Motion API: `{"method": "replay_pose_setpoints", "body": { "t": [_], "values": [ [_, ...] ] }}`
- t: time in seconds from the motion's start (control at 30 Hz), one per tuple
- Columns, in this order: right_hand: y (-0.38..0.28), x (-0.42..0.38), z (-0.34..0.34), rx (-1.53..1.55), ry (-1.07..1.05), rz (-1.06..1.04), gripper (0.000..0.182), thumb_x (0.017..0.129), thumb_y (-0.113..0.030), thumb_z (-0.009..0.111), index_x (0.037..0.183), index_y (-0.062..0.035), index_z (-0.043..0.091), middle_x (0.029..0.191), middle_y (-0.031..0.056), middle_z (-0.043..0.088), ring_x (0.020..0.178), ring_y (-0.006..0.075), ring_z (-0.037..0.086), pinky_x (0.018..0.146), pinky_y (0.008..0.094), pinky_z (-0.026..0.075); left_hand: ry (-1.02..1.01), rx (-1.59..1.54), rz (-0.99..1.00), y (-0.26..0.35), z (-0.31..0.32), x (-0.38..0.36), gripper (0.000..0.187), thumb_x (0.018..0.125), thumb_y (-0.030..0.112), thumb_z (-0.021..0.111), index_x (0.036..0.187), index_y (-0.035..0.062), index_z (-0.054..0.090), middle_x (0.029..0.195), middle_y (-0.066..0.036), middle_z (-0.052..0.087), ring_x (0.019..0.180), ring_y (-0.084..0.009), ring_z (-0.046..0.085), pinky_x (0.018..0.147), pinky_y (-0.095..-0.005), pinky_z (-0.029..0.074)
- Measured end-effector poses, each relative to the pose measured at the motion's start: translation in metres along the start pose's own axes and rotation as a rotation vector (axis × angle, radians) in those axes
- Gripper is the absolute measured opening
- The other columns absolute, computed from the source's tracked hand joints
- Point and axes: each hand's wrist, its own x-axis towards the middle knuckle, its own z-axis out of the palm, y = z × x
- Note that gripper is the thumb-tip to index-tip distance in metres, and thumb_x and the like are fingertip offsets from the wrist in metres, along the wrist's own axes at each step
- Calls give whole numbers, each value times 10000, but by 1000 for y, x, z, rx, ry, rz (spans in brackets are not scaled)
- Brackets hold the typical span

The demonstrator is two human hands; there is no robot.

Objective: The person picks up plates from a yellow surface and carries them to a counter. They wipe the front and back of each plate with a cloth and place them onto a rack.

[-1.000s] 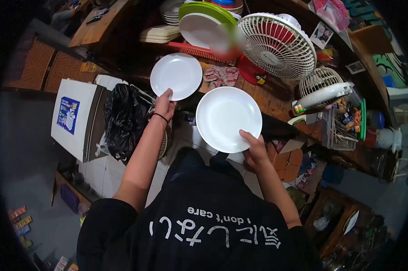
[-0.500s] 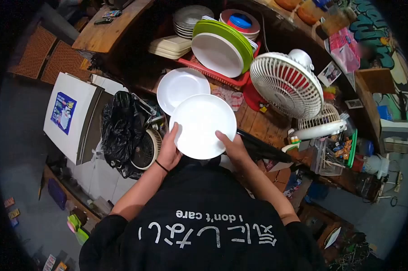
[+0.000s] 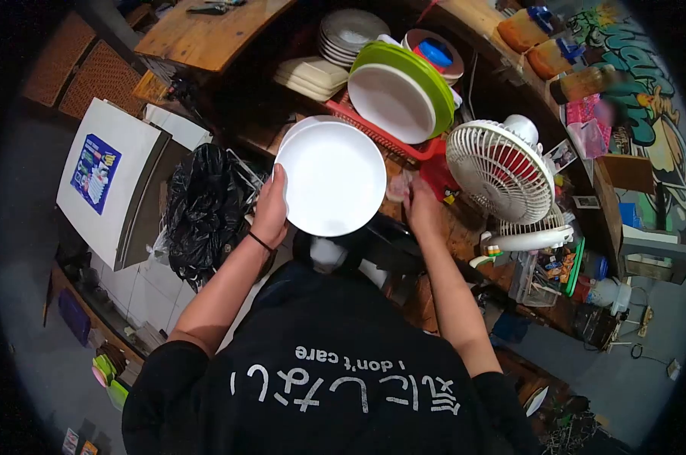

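Note:
A round white plate [image 3: 334, 178] is gripped at its left edge by my left hand [image 3: 270, 206], with the thumb on its face. Behind it, the rim of another white plate [image 3: 301, 126] shows at the upper left. My right hand [image 3: 423, 208] is off the plate, at its right, with its fingers at a pinkish patterned cloth [image 3: 398, 184] on the wooden table. The fingers look drawn together at the cloth. Beyond the plates, a red basket [image 3: 373, 129] holds a green-rimmed plate and a white oval plate [image 3: 392, 102].
A white fan [image 3: 501, 168] stands right of the basket. Stacked grey plates [image 3: 352, 34] and cream containers [image 3: 310, 76] are at the back. A black plastic bag [image 3: 206, 208] hangs at the left, beside a white fridge [image 3: 111, 178]. A clear bin [image 3: 535, 284] is at the right.
My right hand has let go of the plate and moved right and up to the cloth. With my left hand on it, the plate has moved up and left, over the other plate.

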Motion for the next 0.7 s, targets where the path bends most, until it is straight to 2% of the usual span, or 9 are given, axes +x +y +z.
{"method": "replay_pose_setpoints", "body": {
  "t": [0.07, 0.17, 0.27, 0.33, 0.4, 0.47, 0.57, 0.67, 0.7],
  "values": [
    [-5, -13, -14, -7, -12, 49, 319, 820, -84, 602, 1132, -24, 589, 1212, 198, 572, 1080, 387, 567, 935, 414, 463, 3, 16, 2, 7, 12, -6, 613, 1019, 468, 364, 1330, -55, 438, 1231, -132, 583, 1086, -188, 588, 929, -307, 464],
    [-16, -48, -37, 302, 202, 84, 339, 825, -48, 569, 1163, -23, 589, 1193, 198, 591, 1061, 381, 593, 935, 425, 463, 3, 53, -26, 5, 16, -11, 610, 1018, 468, 366, 1322, -56, 443, 1219, -132, 587, 1078, -185, 591, 927, -305, 465],
    [-45, -66, -66, 434, 484, -101, 374, 832, -30, 539, 1203, -30, 589, 1236, 217, 574, 1122, 391, 574, 959, 438, 451, -44, 113, -1, -2, 22, -14, 599, 1022, 458, 365, 1304, -63, 460, 1182, -130, 600, 1054, -179, 587, 929, -299, 454],
    [-68, -61, -69, 182, 461, -371, 433, 841, -73, 546, 1273, -37, 558, 1324, 248, 504, 1244, 418, 477, 1032, 497, 374, -95, 240, 68, -9, 33, -18, 589, 1029, 446, 355, 1278, -71, 484, 1165, -126, 605, 1043, -170, 575, 935, -293, 438],
    [-99, -51, -67, 131, 251, -306, 483, 858, -168, 568, 1319, -32, 513, 1406, 271, 406, 1345, 444, 336, 1089, 548, 265, -170, 392, 143, -13, 49, -27, 564, 1037, 433, 341, 1214, -64, 540, 1102, -102, 623, 1001, -147, 560, 909, -279, 437],
    [-121, -48, -34, 188, 289, -208, 544, 873, -241, 575, 1360, -28, 462, 1435, 282, 353, 1379, 443, 267, 1106, 581, 193, -270, 448, 253, -13, 66, -33, 560, 1035, 444, 338, 1171, -50, 564, 1045, -81, 637, 950, -130, 569, 862, -264, 453],
    [-125, -64, -57, 183, 25, -595, 518, 886, -224, 556, 1354, -19, 463, 1455, 275, 341, 1385, 430, 273, 1112, 580, 212, -235, 335, 142, -7, 61, -21, 556, 1032, 452, 343, 1141, -43, 573, 979, -67, 648, 876, -110, 579, 790, -254, 472],
    [-93, -82, -65, 63, -143, -637, 480, 889, -189, 545, 1327, -4, 481, 1447, 265, 360, 1381, 404, 304, 1113, 559, 243, -179, 337, 158, -8, 62, -25, 566, 1028, 458, 354, 1116, -52, 582, 947, -65, 649, 841, -105, 578, 763, -253, 473],
    [-77, -79, -61, -11, -82, -563, 447, 914, -158, 494, 1320, 30, 474, 1450, 260, 363, 1376, 384, 325, 1122, 526, 256, -170, 409, 197, -9, 61, -28, 573, 1025, 462, 362, 1098, -59, 589, 932, -65, 649, 829, -104, 577, 754, -252, 471]
  ]
}}
